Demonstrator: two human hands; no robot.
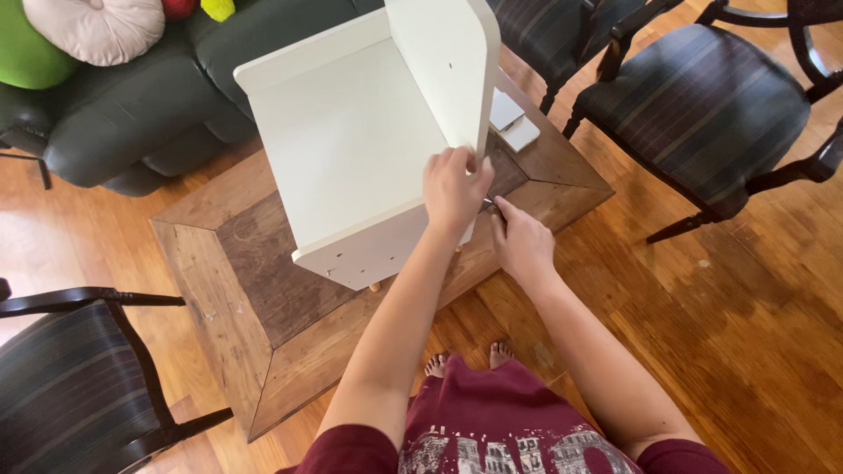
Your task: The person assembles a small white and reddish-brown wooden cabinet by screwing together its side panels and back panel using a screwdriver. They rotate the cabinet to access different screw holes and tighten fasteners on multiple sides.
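left hand (pixel 452 189) closed on upright panel's edge of white wooden furniture piece (pixel 351 149) atop brown wooden coffee table (pixel 255 290) | right hand (pixel 520 241) pinches small metal tool (pixel 488 203), fingers nearly shut | risk: loosened grip tips panel, tool slips

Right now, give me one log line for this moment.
left hand: grips upright white panel | right hand: small metal tool at panel's lower edge | white furniture piece on wooden table
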